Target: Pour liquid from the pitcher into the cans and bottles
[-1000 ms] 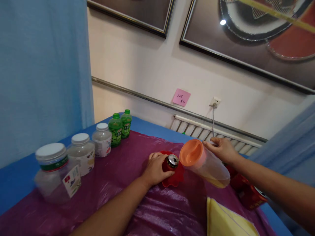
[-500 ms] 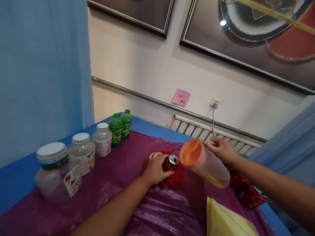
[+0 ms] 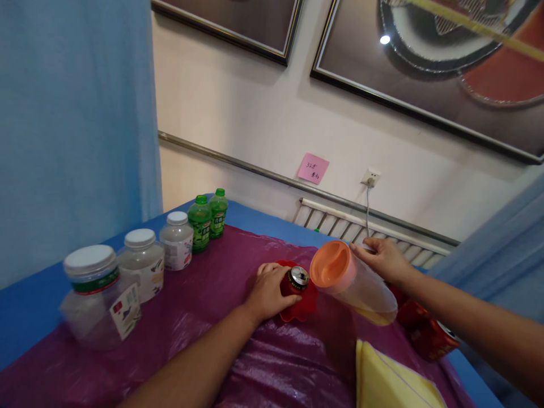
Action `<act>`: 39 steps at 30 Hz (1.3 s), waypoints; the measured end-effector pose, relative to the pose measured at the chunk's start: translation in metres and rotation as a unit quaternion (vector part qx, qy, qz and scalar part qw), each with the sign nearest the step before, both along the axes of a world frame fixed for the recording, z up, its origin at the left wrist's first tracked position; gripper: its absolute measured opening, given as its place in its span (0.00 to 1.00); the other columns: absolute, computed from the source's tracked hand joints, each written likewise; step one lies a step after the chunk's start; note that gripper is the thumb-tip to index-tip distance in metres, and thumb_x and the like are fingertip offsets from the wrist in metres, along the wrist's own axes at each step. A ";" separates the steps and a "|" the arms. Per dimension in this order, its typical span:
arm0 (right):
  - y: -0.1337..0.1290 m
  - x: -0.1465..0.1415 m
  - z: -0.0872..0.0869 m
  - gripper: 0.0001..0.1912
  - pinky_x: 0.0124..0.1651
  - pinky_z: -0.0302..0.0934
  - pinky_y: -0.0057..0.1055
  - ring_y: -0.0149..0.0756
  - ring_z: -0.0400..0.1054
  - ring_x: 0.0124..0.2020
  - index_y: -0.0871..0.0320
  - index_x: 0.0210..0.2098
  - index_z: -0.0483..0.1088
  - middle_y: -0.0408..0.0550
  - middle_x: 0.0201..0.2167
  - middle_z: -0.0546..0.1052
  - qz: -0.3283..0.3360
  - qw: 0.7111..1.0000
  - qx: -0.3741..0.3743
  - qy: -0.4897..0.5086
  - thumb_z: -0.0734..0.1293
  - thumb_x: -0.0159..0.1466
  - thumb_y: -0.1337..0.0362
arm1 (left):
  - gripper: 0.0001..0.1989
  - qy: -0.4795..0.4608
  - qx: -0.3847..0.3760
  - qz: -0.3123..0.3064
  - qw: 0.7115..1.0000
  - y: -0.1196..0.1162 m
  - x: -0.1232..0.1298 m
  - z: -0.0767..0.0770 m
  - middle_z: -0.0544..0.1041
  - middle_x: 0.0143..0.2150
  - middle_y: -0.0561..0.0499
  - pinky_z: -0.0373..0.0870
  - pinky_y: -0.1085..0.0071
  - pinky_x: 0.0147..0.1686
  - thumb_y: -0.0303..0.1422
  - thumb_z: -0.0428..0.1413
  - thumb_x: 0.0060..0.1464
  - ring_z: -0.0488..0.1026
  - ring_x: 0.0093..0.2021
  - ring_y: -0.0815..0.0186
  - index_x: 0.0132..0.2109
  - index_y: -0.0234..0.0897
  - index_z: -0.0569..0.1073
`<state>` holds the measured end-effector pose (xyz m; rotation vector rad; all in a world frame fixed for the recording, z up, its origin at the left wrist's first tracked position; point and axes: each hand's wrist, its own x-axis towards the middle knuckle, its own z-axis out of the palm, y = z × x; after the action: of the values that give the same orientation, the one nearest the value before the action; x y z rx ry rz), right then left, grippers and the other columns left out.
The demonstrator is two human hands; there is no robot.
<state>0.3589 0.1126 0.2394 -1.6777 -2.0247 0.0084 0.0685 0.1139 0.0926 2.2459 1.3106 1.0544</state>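
Note:
My left hand (image 3: 272,289) is wrapped round a dark red drink can (image 3: 298,278), which stands upright over a red scalloped dish (image 3: 309,300). In my right hand (image 3: 385,258) is the handle of a clear plastic pitcher (image 3: 365,289) with an orange lid (image 3: 332,265). The pitcher is tilted, its lid end towards the can and close beside it. A little yellowish liquid lies along its lower side. I cannot make out any stream between pitcher and can.
Clear jars with white lids (image 3: 140,263) and two green bottles (image 3: 200,224) stand in a row at the left. A folded yellow cloth (image 3: 393,379) lies in front, and red cans (image 3: 433,337) stand under my right forearm. Purple sheeting (image 3: 204,317) covers the blue table.

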 end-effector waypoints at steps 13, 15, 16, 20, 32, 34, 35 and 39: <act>0.001 -0.001 0.000 0.28 0.25 0.38 0.30 0.27 0.46 0.20 0.53 0.18 0.49 0.36 0.16 0.50 -0.006 1.000 0.002 0.000 0.62 0.62 0.41 | 0.32 0.003 0.004 0.000 1.000 0.002 0.000 -0.003 0.78 0.50 0.49 0.59 0.54 0.57 0.47 0.70 0.41 0.69 0.53 0.51 0.54 0.48 0.76; 0.000 -0.002 0.000 0.28 0.25 0.38 0.31 0.27 0.46 0.20 0.53 0.18 0.49 0.37 0.16 0.50 -0.008 1.000 0.002 -0.001 0.62 0.62 0.41 | 0.32 0.005 0.006 0.001 1.000 0.002 0.000 -0.003 0.78 0.50 0.49 0.59 0.54 0.57 0.47 0.70 0.41 0.69 0.53 0.51 0.55 0.48 0.76; 0.000 -0.003 0.000 0.29 0.25 0.38 0.31 0.27 0.46 0.20 0.53 0.18 0.49 0.36 0.16 0.50 -0.009 1.000 0.005 -0.002 0.61 0.62 0.41 | 0.32 0.005 0.007 0.002 1.000 0.001 0.000 -0.003 0.78 0.50 0.49 0.59 0.54 0.57 0.47 0.70 0.41 0.69 0.53 0.51 0.55 0.48 0.76; -0.001 -0.005 0.001 0.29 0.25 0.37 0.31 0.26 0.45 0.19 0.53 0.18 0.48 0.36 0.16 0.48 -0.007 1.000 0.018 -0.006 0.61 0.61 0.40 | 0.32 0.003 0.007 0.000 1.000 0.001 0.000 -0.002 0.78 0.49 0.49 0.59 0.54 0.57 0.46 0.71 0.41 0.70 0.53 0.51 0.55 0.48 0.76; 0.007 0.011 -0.029 0.28 0.23 0.40 0.29 0.27 0.46 0.20 0.53 0.16 0.52 0.36 0.15 0.51 -0.011 0.983 0.020 0.181 0.68 0.57 0.43 | 0.32 -0.006 -0.002 0.007 1.000 0.001 0.001 -0.003 0.78 0.50 0.49 0.60 0.54 0.58 0.46 0.71 0.41 0.69 0.53 0.51 0.54 0.46 0.76; 0.010 0.017 -0.039 0.28 0.23 0.41 0.28 0.27 0.47 0.20 0.54 0.16 0.54 0.36 0.15 0.53 -0.016 0.964 0.029 0.262 0.70 0.56 0.43 | 0.32 -0.005 -0.003 0.016 1.000 0.001 0.001 -0.004 0.78 0.50 0.48 0.61 0.54 0.57 0.45 0.71 0.40 0.70 0.53 0.51 0.54 0.45 0.76; 0.011 0.020 -0.044 0.28 0.23 0.42 0.28 0.27 0.47 0.20 0.54 0.17 0.56 0.36 0.15 0.54 -0.020 0.954 0.032 0.297 0.70 0.56 0.42 | 0.33 -0.004 -0.004 0.021 1.000 0.001 0.002 -0.004 0.78 0.51 0.48 0.61 0.54 0.57 0.45 0.71 0.39 0.70 0.53 0.51 0.54 0.44 0.75; 0.014 0.031 -0.069 0.29 0.22 0.47 0.28 0.28 0.51 0.19 0.54 0.18 0.58 0.37 0.15 0.58 -0.037 0.921 0.065 0.383 0.68 0.56 0.38 | 0.34 -0.006 -0.008 0.028 1.000 0.003 0.003 -0.004 0.78 0.52 0.47 0.62 0.53 0.58 0.43 0.71 0.39 0.71 0.54 0.50 0.55 0.44 0.75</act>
<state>0.3902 0.1268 0.1706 -1.3646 -1.3348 0.4285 0.0713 0.1168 0.0886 2.2007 1.3805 1.0712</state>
